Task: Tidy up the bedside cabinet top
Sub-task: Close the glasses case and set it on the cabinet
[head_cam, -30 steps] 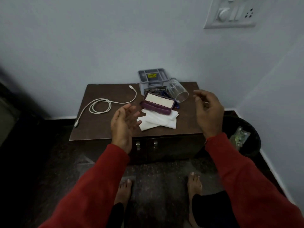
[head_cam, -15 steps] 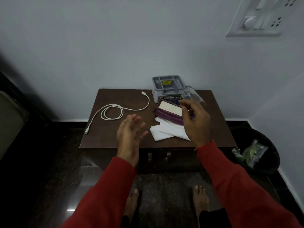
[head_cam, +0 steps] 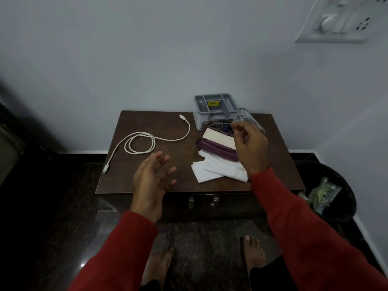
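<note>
A dark brown bedside cabinet (head_cam: 168,181) stands against the wall. On its top lie a looped white cable (head_cam: 144,143), a grey compartment organiser (head_cam: 214,110) at the back, a clear glass (head_cam: 246,119) tipped on its side, an open purple case (head_cam: 214,143) with a pale lining, and white tissues (head_cam: 212,171). My right hand (head_cam: 249,145) hovers over the case's right end, fingers curled, holding nothing I can see. My left hand (head_cam: 153,179) floats open above the cabinet's front edge.
A black waste bin (head_cam: 344,206) with crumpled wrappers stands on the floor to the right of the cabinet. A switch panel (head_cam: 338,19) is on the wall at the upper right. My bare feet (head_cam: 252,255) rest on the dark stone floor in front.
My right hand has moved left from beside the cabinet to above the purple case and glass. My left hand has stayed open near the front edge.
</note>
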A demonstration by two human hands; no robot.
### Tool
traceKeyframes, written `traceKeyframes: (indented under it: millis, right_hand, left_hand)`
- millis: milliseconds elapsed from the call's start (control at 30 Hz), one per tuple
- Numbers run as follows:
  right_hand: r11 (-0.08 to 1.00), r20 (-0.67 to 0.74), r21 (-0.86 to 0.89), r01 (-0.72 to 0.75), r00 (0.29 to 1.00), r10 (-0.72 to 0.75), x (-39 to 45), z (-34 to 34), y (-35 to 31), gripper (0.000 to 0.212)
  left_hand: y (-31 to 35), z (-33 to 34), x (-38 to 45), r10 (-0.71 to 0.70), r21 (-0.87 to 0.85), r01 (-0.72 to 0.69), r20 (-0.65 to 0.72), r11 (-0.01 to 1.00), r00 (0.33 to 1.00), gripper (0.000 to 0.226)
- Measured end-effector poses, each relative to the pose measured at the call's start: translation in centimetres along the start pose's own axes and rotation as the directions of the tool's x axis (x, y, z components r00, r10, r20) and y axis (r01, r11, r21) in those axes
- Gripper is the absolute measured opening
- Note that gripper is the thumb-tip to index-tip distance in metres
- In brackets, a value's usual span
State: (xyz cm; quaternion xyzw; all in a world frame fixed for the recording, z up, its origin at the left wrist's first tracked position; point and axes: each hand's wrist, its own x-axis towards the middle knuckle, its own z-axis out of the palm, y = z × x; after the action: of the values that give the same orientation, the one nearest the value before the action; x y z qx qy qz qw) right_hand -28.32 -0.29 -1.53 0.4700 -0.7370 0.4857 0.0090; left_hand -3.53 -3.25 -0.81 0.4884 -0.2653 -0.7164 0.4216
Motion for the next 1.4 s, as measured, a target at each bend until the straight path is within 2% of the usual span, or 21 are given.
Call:
traceKeyframes:
  millis: [100,200,267,367,500,633,733,867,900,1000,1067,1133,1200,1233,1267,1333,1400]
  right_hand:
    - [0.99,0.17,-0.14,-0.025,0.984,0.048,0.0,0.8,1.8,0.014]
    - [0.936,0.391,-0.352,0.014,0.911,0.133,-0.5,1.9,3.5,0.017]
    - [0.901,0.476,-0.431,0.061,0.863,0.169,-0.9,2.2,3.9,0.024]
    - [0.88,0.528,-0.463,0.103,0.83,0.181,-1.2,2.2,3.7,0.029]
    - [0.872,0.533,-0.464,0.158,0.836,0.133,-1.3,1.6,3.6,0.027]
    - [0.919,0.456,-0.368,0.141,0.889,0.047,-1.3,1.2,4.0,0.016]
    - [0.944,0.383,-0.284,0.167,0.922,-0.047,-1.2,0.8,3.3,0.02]
    - [0.978,0.36,-0.112,0.173,0.925,-0.123,-1.0,-0.2,0.6,0.022]
    - [0.984,0.373,-0.052,0.173,0.917,-0.142,-1.1,-0.5,-0.3,0.02]
    - [0.977,0.413,0.119,0.175,0.886,-0.209,-2.4,-1.6,-3.2,0.014]
    - [0.967,0.444,0.202,0.156,0.865,-0.233,-3.8,-2.2,-4.5,0.011]
    - [0.956,0.48,0.272,0.108,0.846,-0.231,-4.7,-2.6,-5.2,0.012]
    - [0.945,0.534,0.318,0.072,0.81,-0.241,-4.6,-3.1,-5.8,0.014]
    - [0.94,0.548,0.331,0.08,0.795,-0.261,-4.3,-3.2,-5.9,0.014]
    - [0.934,0.542,0.344,0.096,0.792,-0.281,-4.1,-3.3,-5.8,0.014]
    - [0.934,0.468,0.343,0.104,0.843,-0.266,-3.5,-3.5,-4.5,0.016]
    - [0.963,0.353,0.262,0.067,0.922,-0.16,-2.6,-3.5,-1.9,0.015]
  left_hand:
    - [0.3,-0.4,0.2,0.002,0.004,-0.002,0.004,1.0,1.0,0.026]
    - [0.2,0.2,0.2,0.001,0.003,-0.001,0.018,1.0,1.0,0.023]
    - [-0.2,1.1,-0.1,-0.002,0.008,0.002,0.039,1.0,0.999,0.02]
    - [-0.9,2.5,-0.5,0.002,0.032,-0.005,0.08,0.999,0.997,0.019]
    - [-1.5,3.6,-0.8,0.008,0.073,-0.017,0.118,0.997,0.993,0.019]
    - [-1.9,4.3,-1.0,0.003,0.099,-0.016,0.123,0.995,0.992,0.019]
    - [-2.2,4.7,-1.1,0.01,0.105,-0.02,0.097,0.994,0.995,0.02]
    - [-2.6,5.3,-1.1,0.017,0.073,-0.023,0.084,0.997,0.996,0.027]
    - [-2.4,5.5,-1.2,0.008,0.029,-0.011,0.098,1.0,0.995,0.037]
    - [-2.2,5.8,-0.9,-0.082,-0.068,0.09,0.118,0.994,0.99,0.095]
    - [-2.6,6.0,-0.4,-0.105,-0.162,0.137,0.193,0.977,0.976,0.105]
    - [-2.6,6.3,-0.4,-0.102,-0.327,0.177,0.234,0.928,0.967,0.088]
    - [-2.3,7.0,-0.9,-0.075,-0.439,0.195,0.276,0.877,0.958,0.046]
    - [-2.5,7.2,-1.0,-0.05,-0.464,0.184,0.287,0.866,0.957,0.033]
    - [-2.6,7.3,-1.1,-0.025,-0.47,0.164,0.286,0.867,0.958,0.027]
    - [-2.7,7.2,-0.7,0.01,-0.469,0.124,0.273,0.874,0.962,0.029]
    - [-2.6,7.0,-0.5,0.018,-0.476,0.102,0.241,0.874,0.97,0.049]
